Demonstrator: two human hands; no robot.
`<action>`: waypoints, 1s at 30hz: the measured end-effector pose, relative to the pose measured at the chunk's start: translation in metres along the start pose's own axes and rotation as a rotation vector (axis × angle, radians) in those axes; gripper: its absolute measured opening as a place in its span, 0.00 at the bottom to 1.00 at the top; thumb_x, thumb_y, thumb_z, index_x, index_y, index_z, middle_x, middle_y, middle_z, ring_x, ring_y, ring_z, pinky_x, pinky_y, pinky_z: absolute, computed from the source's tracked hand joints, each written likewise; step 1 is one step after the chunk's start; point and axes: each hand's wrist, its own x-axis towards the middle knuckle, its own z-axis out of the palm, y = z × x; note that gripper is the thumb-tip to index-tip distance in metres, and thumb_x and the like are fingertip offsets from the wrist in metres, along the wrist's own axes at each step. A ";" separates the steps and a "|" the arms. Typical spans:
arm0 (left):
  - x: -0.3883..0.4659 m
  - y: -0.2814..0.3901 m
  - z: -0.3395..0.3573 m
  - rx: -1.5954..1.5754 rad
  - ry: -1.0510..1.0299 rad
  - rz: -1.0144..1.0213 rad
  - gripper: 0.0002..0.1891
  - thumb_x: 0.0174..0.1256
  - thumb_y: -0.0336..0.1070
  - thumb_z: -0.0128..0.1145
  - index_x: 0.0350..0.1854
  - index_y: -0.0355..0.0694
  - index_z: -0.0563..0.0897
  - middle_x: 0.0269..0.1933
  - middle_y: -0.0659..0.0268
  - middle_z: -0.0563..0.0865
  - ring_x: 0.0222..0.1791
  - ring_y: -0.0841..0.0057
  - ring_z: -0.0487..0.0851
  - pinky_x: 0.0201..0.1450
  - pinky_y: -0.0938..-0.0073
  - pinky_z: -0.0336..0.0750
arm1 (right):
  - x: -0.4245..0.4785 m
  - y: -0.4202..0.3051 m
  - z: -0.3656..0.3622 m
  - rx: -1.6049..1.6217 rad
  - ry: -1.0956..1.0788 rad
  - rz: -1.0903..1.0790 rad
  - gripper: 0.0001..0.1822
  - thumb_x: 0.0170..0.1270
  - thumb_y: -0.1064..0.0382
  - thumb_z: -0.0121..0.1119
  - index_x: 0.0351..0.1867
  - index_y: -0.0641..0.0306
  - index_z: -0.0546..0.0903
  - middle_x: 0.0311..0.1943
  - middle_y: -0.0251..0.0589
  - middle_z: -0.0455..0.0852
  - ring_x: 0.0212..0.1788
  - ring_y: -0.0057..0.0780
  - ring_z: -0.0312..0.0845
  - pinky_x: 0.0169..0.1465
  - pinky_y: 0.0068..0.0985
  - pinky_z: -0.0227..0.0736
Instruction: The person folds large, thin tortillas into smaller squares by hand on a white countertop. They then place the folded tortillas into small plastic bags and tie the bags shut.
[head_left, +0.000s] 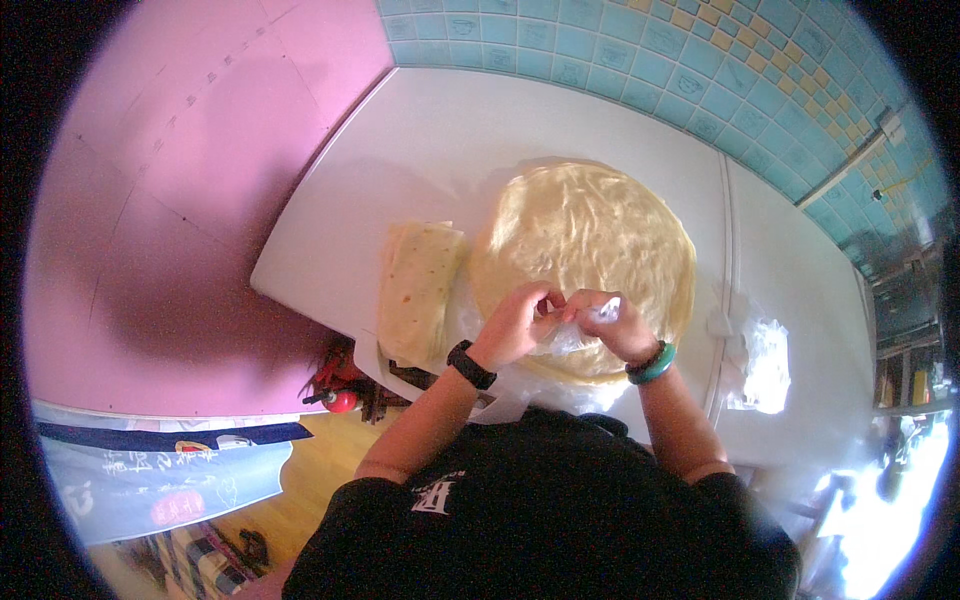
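Both of my hands are together over the near part of a large round stack of thin flatbreads (592, 217). My left hand (514, 322) pinches a clear plastic bag (568, 343) between thumb and fingers. Close beside it, my right hand (619, 334) grips the same thin plastic, part of which shines above its fingers. The bag's lower part hangs over the flatbread edge, and its full shape is hard to make out. To the left lies a folded, rectangular stack of flatbreads (420, 292) with small brown spots, its near end close to the table's front edge.
The white table (450, 127) meets a pink wall (202, 225) at left and a blue-tiled wall (555, 37) behind. A pile of clear plastic bags (761, 367) lies right of a table seam. A red object with a black handle (341, 401) sits below the left edge.
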 end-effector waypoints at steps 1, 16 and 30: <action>0.000 -0.002 -0.001 0.005 -0.023 -0.061 0.06 0.49 0.28 0.59 0.29 0.35 0.77 0.25 0.60 0.80 0.26 0.72 0.78 0.31 0.75 0.72 | 0.000 -0.005 0.002 -0.101 -0.011 -0.087 0.08 0.61 0.64 0.53 0.29 0.67 0.79 0.25 0.31 0.75 0.27 0.17 0.68 0.30 0.18 0.63; -0.006 0.000 -0.001 -0.092 -0.042 -0.100 0.05 0.57 0.27 0.54 0.33 0.31 0.79 0.30 0.57 0.83 0.33 0.78 0.81 0.38 0.75 0.74 | 0.003 0.018 0.030 -0.730 0.540 -0.376 0.06 0.46 0.70 0.61 0.26 0.62 0.76 0.27 0.43 0.78 0.30 0.43 0.76 0.32 0.32 0.72; -0.022 -0.020 -0.006 0.291 0.146 -0.070 0.06 0.55 0.28 0.52 0.35 0.36 0.77 0.36 0.54 0.80 0.34 0.57 0.79 0.36 0.65 0.74 | -0.001 0.008 0.010 -1.130 -0.019 -0.115 0.16 0.52 0.57 0.59 0.43 0.56 0.76 0.33 0.45 0.81 0.34 0.41 0.79 0.36 0.35 0.74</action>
